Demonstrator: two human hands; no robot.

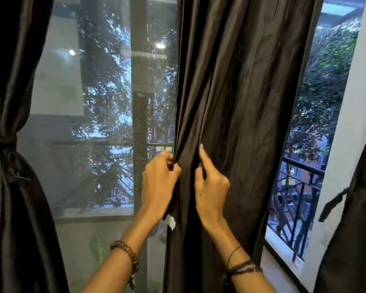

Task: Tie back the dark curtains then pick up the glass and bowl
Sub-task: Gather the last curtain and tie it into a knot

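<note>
Both forearms rise from six o'clock toward the middle curtain (241, 102), which hangs loose and untied at the centre of the view. The left hand (157, 182) sits at the curtain's left edge, knuckles toward the camera, its grip clenched round a gathered bunch of folds; a ring shows on one finger and a beaded bracelet (126, 255) circles the wrist. Just beside it, toward three o'clock, the right hand (210, 187) pinches a fold between thumb and curled fingers, with the index finger pointing straight up against the cloth. Thread bands (241, 268) wrap that wrist. At nine o'clock, the left curtain (11, 208) is already cinched with a tie (2, 141). Neither glass nor bowl is in view.
</note>
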